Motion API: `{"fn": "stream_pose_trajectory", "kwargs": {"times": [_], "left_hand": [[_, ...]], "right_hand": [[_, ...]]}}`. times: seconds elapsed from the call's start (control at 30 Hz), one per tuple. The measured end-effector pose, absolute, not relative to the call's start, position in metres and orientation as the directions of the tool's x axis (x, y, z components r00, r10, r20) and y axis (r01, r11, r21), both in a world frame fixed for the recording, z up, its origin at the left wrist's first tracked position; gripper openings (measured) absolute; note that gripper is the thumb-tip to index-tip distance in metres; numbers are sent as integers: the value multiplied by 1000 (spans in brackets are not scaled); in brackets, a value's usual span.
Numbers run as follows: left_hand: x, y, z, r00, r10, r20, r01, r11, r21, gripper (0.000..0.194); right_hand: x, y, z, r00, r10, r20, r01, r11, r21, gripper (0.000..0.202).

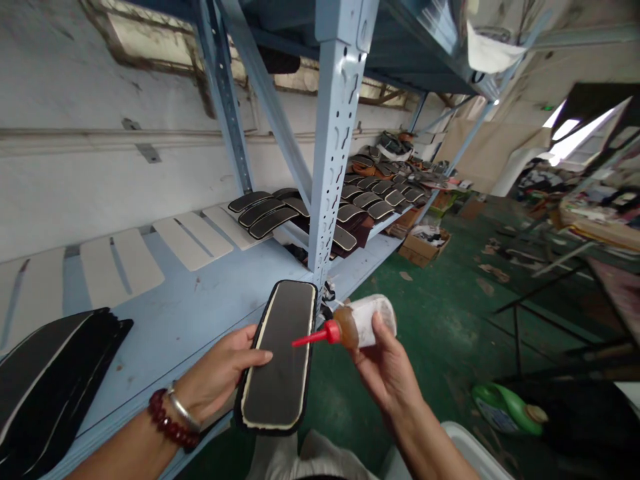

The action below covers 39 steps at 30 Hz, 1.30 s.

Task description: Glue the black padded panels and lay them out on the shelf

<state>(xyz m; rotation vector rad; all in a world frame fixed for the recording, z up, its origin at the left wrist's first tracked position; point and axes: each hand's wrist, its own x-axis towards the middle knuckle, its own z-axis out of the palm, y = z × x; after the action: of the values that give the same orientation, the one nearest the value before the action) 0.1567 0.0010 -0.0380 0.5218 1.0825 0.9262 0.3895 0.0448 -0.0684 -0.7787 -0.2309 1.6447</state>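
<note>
A: So where's our black pad?

B: Over the blue shelf's edge, our left hand gripping its side. Our right hand is wrapped round the glue bottle, red nozzle over the pad.

From my feed the room is evenly lit with soft daylight. The strongest light comes from a doorway at upper right, blown out to white. The wall is bright and flat, and shadows under the shelf are faint. Wide-angle distortion bends the upright post and stretches the edges. The far end looks soft, while the near centre is sharp.
</note>
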Motion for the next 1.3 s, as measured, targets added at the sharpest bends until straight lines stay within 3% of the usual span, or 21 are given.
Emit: {"fn": "stream_pose_trajectory", "kwargs": {"times": [0.13,0.23,0.37,0.57,0.8,0.87,0.97,1.03,1.1,1.17,1.3], "left_hand": [[167,-7,-43,245,841,-482,-367,541,757,39],[170,-8,-46,276,840,-467,-370,541,755,41],[168,-7,-48,256,847,-465,-378,531,758,40],[159,-3,-45,265,834,-484,-385,551,740,40],[156,-3,-44,301,846,-440,-402,531,746,42],[156,-2,-45,297,846,-442,-405,531,745,40],[155,0,-46,273,842,-466,-398,540,742,39],[154,2,-47,251,848,-467,-405,530,745,41],[152,3,-50,232,856,-461,-421,516,746,41],[149,4,-57,232,864,-446,-444,502,742,41],[138,8,-80,283,871,-402,-465,491,737,37]], "right_hand": [[392,75,-64,136,987,-81,-683,35,-729,42],[388,79,-70,188,982,24,-611,137,-780,46],[383,68,-79,90,993,82,-589,119,-799,48],[396,56,-72,-180,981,75,-567,-41,-823,50],[403,69,-63,55,980,191,-570,188,-800,61],[400,64,-67,13,985,170,-592,144,-793,63],[396,55,-76,-175,984,-31,-634,-137,-761,56],[394,52,-83,-294,926,-236,-670,-376,-640,48],[393,52,-91,-362,851,-380,-718,-515,-469,46],[390,53,-100,-402,803,-439,-754,-563,-339,47],[376,53,-122,-509,729,-458,-745,-640,-191,42]]}}
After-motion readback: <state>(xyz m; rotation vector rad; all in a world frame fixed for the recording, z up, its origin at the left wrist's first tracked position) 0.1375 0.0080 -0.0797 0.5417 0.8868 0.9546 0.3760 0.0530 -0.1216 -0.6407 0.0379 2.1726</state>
